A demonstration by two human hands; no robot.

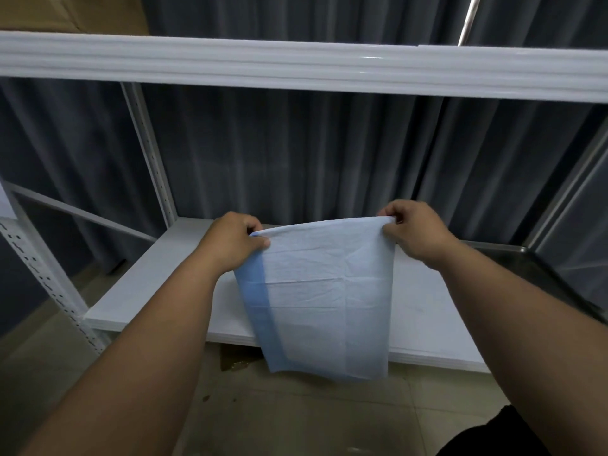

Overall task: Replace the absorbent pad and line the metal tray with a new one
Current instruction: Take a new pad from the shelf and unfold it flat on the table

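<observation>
A pale blue absorbent pad (324,297) with a darker blue strip down its left side hangs in the air in front of the white shelf. My left hand (230,240) pinches its top left corner. My right hand (413,227) pinches its top right corner. The pad's top edge is stretched between them and its lower part hangs past the shelf's front edge. The metal tray (533,268) shows only as a dark steel corner at the right, on the shelf, partly hidden behind my right forearm.
A white shelf board (154,278) lies under the pad, with a white crossbeam (296,65) overhead and perforated uprights (49,274) at the left. Grey curtains hang behind. Tiled floor (296,416) lies below, with a cardboard box at top left.
</observation>
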